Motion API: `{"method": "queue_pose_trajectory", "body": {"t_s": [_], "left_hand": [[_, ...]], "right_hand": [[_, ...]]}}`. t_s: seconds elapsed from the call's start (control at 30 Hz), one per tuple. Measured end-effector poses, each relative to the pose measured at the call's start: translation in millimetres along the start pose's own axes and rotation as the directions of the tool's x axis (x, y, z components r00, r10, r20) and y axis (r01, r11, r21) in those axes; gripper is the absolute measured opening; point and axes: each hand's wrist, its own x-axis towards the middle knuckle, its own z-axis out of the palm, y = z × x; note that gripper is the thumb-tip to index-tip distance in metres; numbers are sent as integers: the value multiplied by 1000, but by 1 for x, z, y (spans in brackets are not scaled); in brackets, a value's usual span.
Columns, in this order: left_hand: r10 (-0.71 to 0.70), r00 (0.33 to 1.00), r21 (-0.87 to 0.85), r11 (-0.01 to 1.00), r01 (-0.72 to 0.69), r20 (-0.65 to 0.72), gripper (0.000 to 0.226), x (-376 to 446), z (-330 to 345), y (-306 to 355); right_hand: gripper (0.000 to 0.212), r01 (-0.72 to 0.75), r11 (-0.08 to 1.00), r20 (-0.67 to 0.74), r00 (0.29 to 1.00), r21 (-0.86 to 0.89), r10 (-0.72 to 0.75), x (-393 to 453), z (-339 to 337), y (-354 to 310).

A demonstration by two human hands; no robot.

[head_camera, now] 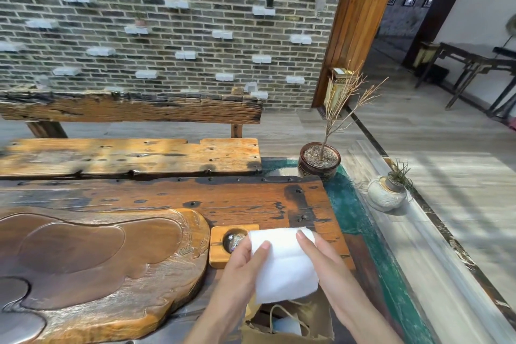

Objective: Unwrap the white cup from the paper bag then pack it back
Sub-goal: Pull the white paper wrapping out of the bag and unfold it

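Progress looked partial: a white soft foam-wrapped bundle [283, 262], presumably holding the white cup, was out of the open brown paper bag [290, 324] and held just above it, wrap not yet opened; no cup was visible. The left hand [245, 268] gripped its left edge with the thumb curled over the wrap, and the right hand [318, 254] held the right side, one finger laid along the top. Unwrapping and repacking remained. Beneath lay a weathered dark plank table [251, 198] with a carved wooden tea tray [97, 260], facing a grey brick wall [167, 22]
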Motion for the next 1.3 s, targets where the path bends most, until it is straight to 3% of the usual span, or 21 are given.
{"method": "queue_pose_trajectory", "body": {"t_s": [0.23, 0.4, 0.6, 0.87, 0.97, 1.13, 1.3], "left_hand": [[-25, 999, 68, 997, 23, 31, 30, -3, -12, 4], [-21, 999, 200, 980, 13, 40, 28, 0, -16, 10], [17, 1000, 252, 967, -23, 26, 28, 1, -15, 25], [81, 996, 238, 967, -90, 46, 18, -6, -22, 35], [121, 989, 248, 959, -138, 83, 25, -10, -18, 38], [187, 982, 263, 946, -190, 35, 21, -9, -16, 42], [266, 964, 367, 896, -251, 8, 35, -8, -17, 45]], "right_hand": [[43, 47, 999, 164, 985, 22, -50, 5, -13, 3], [49, 104, 995, 199, 975, 7, -103, 9, -19, 1], [49, 144, 990, 186, 972, 5, -143, 12, -26, -8], [25, 190, 982, 148, 971, -11, -186, 13, -40, -15], [21, 243, 969, 149, 960, -36, -235, 15, -41, -15], [22, 317, 946, 139, 942, -67, -306, 14, -38, -17], [31, 309, 951, 104, 946, -1, -307, 13, -35, -16]]}}
